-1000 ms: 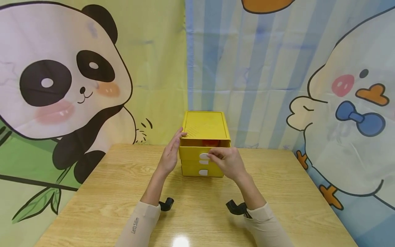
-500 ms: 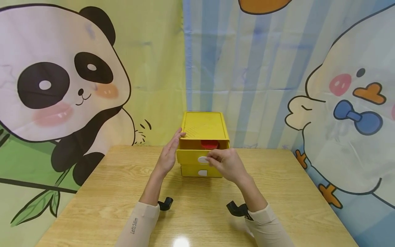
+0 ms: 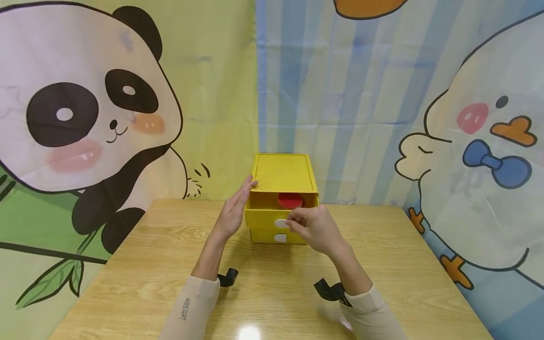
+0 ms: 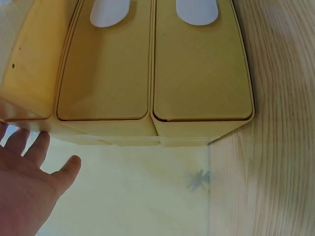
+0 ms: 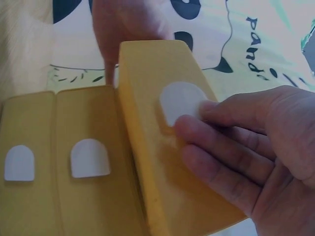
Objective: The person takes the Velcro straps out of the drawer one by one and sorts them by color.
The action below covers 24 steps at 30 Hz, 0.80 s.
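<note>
1. Yellow top drawer (image 3: 260, 219) juts toward near side from three-drawer cabinet (image 3: 282, 171), far-middle of wood-grain table (image 3: 140, 283)
2. Right hand (image 3: 316, 229) pinches its white pull tab (image 3: 280, 224); left hand (image 3: 232, 213), fingers extended, rests against cabinet's left side
3. Drawer probably light, stiff, smooth plastic; tab best hold
4. Round red object (image 3: 290, 200) inside partly hidden, identity unclear; drawer's back out of sight

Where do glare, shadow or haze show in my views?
Head: a glare spot on the table at the bottom edge. Left wrist: shade on the middle drawer front, beside the open top drawer. Right wrist: dim and hazy, yellows muted, though the top drawer's white tab is readable.
</note>
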Available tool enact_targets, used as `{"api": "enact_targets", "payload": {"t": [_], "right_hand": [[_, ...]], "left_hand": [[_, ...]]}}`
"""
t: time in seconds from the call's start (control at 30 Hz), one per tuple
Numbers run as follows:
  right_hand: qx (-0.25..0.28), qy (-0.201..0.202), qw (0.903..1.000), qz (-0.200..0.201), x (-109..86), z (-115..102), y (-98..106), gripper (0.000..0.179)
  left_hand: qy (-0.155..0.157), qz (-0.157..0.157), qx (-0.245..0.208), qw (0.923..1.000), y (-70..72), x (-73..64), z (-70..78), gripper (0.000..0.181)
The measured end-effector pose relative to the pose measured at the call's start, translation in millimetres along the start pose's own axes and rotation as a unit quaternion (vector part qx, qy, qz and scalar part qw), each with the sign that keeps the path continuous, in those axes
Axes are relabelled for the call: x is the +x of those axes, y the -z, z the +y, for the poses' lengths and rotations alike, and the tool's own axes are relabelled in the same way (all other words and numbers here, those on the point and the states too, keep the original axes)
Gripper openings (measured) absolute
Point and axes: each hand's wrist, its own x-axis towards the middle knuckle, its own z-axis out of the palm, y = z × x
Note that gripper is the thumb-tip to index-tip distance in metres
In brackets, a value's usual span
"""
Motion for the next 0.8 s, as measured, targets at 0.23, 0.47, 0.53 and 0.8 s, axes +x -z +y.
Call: {"api": "enact_targets", "payload": {"t": [0.23, 0.47, 0.53, 0.8], "right_hand": [[-0.02, -0.029, 0.9986, -0.04, -3.6, -20, 9, 0.008], [-0.032, -0.046, 0.9965, -0.062, -4.0, -31, 12, 0.008], [-0.026, -0.05, 0.9963, -0.065, -3.9, -32, 12, 0.007], [0.028, 0.012, 0.9984, 0.048, 2.4, -24, 24, 0.006]], "left_hand": [[0.006, 0.001, -0.007, 1.0, -0.9, 0.1, -1.0, 0.049], [0.002, 0.009, -0.009, 0.9999, -0.4, 0.3, -0.1, 0.047], [-0.001, 0.012, -0.011, 0.9999, -0.2, 0.1, 0.3, 0.046], [-0.005, 0.013, -0.008, 0.9999, -1.2, -0.5, 1.2, 0.043]]}}
